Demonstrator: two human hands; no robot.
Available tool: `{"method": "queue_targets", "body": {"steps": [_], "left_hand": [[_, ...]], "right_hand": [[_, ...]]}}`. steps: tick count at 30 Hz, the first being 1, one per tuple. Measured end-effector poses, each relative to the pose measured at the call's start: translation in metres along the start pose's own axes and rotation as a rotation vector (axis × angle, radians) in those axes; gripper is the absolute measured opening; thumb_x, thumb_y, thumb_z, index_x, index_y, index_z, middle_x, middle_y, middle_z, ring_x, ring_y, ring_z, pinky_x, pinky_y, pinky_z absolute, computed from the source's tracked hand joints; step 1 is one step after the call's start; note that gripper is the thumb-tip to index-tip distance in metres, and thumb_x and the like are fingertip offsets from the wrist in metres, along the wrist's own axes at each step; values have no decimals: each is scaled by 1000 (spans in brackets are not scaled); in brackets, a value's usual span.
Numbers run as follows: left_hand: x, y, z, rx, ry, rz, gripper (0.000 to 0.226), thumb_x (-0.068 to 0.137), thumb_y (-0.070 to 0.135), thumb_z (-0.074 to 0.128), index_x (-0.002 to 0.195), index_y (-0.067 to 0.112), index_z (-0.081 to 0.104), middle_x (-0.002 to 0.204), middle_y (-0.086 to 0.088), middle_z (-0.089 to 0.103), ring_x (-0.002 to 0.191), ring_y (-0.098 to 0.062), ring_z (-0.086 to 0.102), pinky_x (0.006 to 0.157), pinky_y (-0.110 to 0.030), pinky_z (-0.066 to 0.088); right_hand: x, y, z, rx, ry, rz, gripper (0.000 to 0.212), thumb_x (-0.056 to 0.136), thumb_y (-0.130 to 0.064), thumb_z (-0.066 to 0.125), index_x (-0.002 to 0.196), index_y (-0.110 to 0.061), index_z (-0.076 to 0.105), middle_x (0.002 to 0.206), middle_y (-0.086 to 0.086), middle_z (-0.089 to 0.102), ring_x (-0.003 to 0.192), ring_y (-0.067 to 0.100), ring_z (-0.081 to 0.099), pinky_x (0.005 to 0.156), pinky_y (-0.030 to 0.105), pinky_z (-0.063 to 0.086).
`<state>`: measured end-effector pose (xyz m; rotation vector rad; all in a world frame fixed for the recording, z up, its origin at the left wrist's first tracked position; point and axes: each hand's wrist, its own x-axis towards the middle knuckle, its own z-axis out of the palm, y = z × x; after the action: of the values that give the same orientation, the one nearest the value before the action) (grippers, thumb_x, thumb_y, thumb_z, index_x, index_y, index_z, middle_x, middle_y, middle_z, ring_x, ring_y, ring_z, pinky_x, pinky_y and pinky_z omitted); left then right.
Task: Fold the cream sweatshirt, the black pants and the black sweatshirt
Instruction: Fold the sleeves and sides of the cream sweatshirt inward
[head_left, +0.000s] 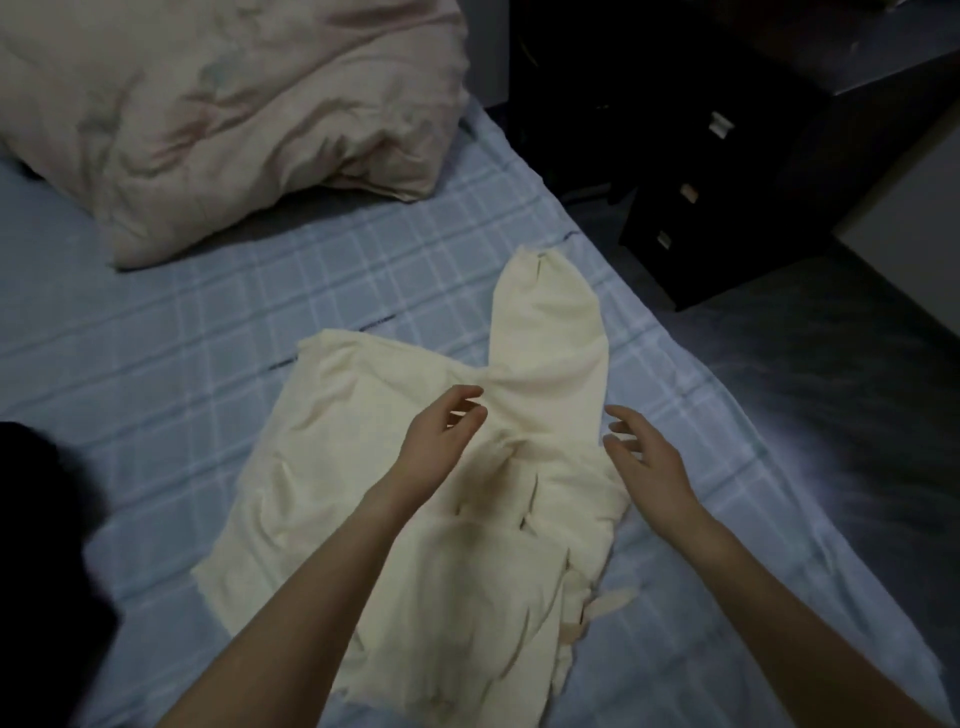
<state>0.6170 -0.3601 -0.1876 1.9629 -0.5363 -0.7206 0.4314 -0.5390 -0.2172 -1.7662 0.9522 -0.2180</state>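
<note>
Black garment (36, 519): dark heap at the left edge of the bed, partly out of frame; pants or sweatshirt cannot be told.
Duvet (223, 114): pale pinkish, bunched at the far left of the bed.
Bedsheet (182, 322): blue plaid, covers the mattress under every item.
Cream sweatshirt (332, 467): lies spread and wrinkled in the middle of the sheet, near the person.
Left hand (441, 436): over the sweatshirt's upper part, at the base of the sleeve; fingers apart and loosely curved, gripping no cloth.
Sleeve (550, 338): one sleeve of the sweatshirt, stretched away toward the bed's far right edge, cuff farthest off.
Right hand (644, 457): at the sweatshirt's right edge beside the sleeve; fingers spread, holding nothing.
Drawer unit (727, 208): dark, three pale handles, on the floor right of the bed.
</note>
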Motion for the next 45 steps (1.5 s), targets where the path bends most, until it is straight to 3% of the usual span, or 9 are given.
{"method": "queue_targets", "body": {"steps": [3,9,14,18,21,26,30,39,45], "left_hand": [[65,-9,18,29,11,-27,21,95,22,60,115,27,64,103,7,67,93,-1,61,78,-9,43],[179,-35,54,205,70,-21,31,96,18,57,127,18,58,113,-3,62,105,-21,60,88,-28,43],[231,-58,76,470,-115,-209,60,90,25,64,144,32,39,120,-20,51,114,-34,52,96,-34,38],[243,-47,76,180,-191,-103,58,76,-7,69,125,24,58,96,-7,56,74,-17,58,64,-18,47],[265,-25,67,-47,-85,54,49,76,-13,68,112,20,66,95,-5,62,78,-19,58,75,-32,51],[290,-9,61,-435,-138,-1,44,83,-7,63,116,21,66,101,-16,60,85,-27,53,80,-36,45],[279,-14,78,-373,-248,-113,45,88,-8,59,123,20,64,81,-12,56,81,-23,55,74,-24,47],[208,25,11,-647,-261,-18,51,91,-13,46,127,22,57,76,-5,62,70,-16,53,70,-25,43],[101,-42,-31,-518,-403,-170,58,75,-5,64,125,24,62,98,-19,54,91,-30,45,83,-37,37]], "right_hand": [[65,16,-3,-17,-23,7,36,101,-22,51,136,-31,49,127,3,51,103,10,53,72,5,41],[177,49,-4,-98,-81,-31,46,102,-20,50,145,-34,40,131,2,50,116,11,46,96,18,32],[230,58,2,-279,-133,-94,48,101,-24,50,146,-38,38,127,11,51,112,22,51,97,28,40],[241,50,5,-21,-191,-14,56,87,7,62,135,-22,55,131,13,52,109,15,57,86,14,47],[242,36,-10,179,-63,-13,50,79,18,63,119,-11,67,115,16,67,82,7,66,72,16,54],[235,34,-29,450,121,11,44,83,11,66,115,-19,68,105,-2,68,88,4,66,77,20,55],[237,44,-17,547,-82,189,42,87,-2,67,123,-25,68,125,20,64,101,24,64,98,50,48],[150,-27,-29,593,2,-118,45,90,10,58,121,-21,67,127,3,67,119,19,62,99,34,50],[30,8,11,131,-109,-84,56,85,3,69,118,-42,62,113,-30,65,97,-6,62,81,8,46]]}}
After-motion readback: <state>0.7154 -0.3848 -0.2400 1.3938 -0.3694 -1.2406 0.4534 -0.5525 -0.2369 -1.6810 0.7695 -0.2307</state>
